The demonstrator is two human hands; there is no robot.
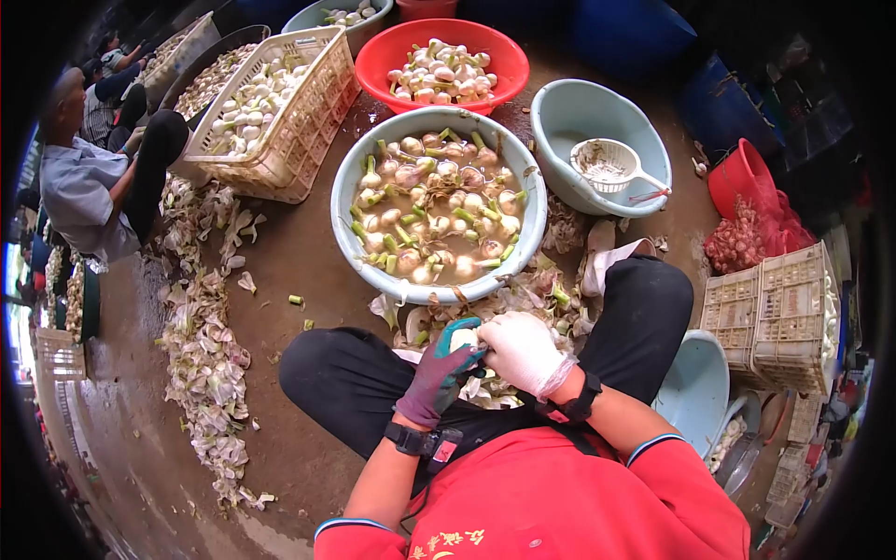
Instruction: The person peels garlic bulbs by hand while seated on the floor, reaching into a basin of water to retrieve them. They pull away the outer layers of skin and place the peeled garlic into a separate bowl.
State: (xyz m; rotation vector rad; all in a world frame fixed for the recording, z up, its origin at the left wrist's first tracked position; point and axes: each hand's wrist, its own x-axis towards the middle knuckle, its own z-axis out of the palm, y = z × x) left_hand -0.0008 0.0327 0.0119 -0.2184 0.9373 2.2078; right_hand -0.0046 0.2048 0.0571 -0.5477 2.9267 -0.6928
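My left hand (437,375), in a purple and teal glove, is closed around a white garlic bulb (464,339) above my lap. Against the bulb's right side, my right hand (525,349) in a white glove has its fingers bent and pressed together; its fingertips are partly hidden. Just beyond both hands stands a pale blue basin (347,219) of brown water, with several garlic bulbs on short green stems floating in it. Loose garlic skins (537,297) lie between the basin and my legs.
A red basin (371,67) and a plastic crate (297,140) hold white bulbs. Right of the water basin, another blue basin (644,121) contains a white strainer (623,177). Peelings (207,373) cover the floor at left, near a seated person (89,187). Crates (770,313) stand at right.
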